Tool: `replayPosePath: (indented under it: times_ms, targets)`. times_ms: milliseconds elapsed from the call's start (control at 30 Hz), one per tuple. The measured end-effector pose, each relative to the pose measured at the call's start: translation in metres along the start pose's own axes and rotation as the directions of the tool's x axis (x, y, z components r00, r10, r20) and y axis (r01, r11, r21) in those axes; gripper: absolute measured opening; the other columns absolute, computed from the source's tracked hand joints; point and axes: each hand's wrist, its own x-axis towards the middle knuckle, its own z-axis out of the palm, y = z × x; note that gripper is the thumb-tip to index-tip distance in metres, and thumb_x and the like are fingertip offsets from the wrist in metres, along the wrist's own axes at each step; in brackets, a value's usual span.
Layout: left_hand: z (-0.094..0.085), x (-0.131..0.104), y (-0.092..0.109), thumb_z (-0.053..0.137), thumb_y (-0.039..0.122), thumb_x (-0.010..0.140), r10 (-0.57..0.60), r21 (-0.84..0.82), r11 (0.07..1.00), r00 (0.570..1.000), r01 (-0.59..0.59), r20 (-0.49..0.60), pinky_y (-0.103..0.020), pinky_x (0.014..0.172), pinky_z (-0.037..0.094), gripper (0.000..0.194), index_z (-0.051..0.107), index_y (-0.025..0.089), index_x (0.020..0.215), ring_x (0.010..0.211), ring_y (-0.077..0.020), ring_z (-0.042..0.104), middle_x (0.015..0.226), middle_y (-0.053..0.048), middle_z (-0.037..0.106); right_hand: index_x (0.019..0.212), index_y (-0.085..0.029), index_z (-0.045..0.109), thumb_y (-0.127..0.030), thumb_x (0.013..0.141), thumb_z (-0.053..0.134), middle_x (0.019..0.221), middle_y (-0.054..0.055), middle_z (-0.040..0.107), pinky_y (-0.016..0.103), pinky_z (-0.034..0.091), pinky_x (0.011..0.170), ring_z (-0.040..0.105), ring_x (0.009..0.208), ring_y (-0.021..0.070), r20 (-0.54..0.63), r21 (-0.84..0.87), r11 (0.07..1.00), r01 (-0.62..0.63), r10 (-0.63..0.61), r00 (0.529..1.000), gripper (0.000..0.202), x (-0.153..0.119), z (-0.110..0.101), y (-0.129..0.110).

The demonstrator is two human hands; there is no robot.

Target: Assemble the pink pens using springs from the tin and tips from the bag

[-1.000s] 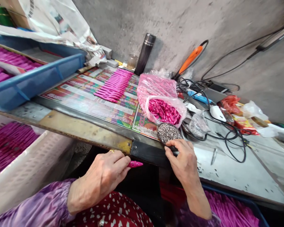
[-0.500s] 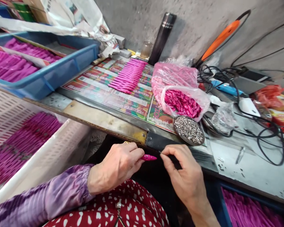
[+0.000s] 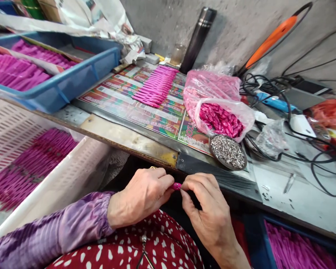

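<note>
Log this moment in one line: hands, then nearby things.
left hand: holding magenta pen-like piece | right hand: at piece's exposed end, grip unclear | nearby: dish of small metal pieces, beside open plastic bag

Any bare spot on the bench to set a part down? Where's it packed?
Printed sheet between blue tray and pink-stick row, plus the strip in front of that row. Crowded: to the right, with pink bag, metal-bits dish, clear plastic, black cables.
</note>
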Motion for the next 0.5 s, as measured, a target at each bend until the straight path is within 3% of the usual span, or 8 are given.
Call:
replayPosePath:
  times_ms: [500]
  targets:
    - [0.0061,-0.0026,-0.0003,0.047,0.020,0.103,0.030,0.081,0.996,1.000,-0.030,0.009,-0.030,0.059,0.039,0.024,0.062,0.017,0.084,0.063,-0.0160,0.053,0.076,-0.002,0.060,0.097,-0.013,0.060,-0.002,0.095,0.054,0.092,0.013,0.066,0.043,0.053,0.077,0.057,0.090,0.0251,0.049,-0.126,0.989,0.075,-0.070,0.996,0.013,-0.0001,0.0055,-0.0047]
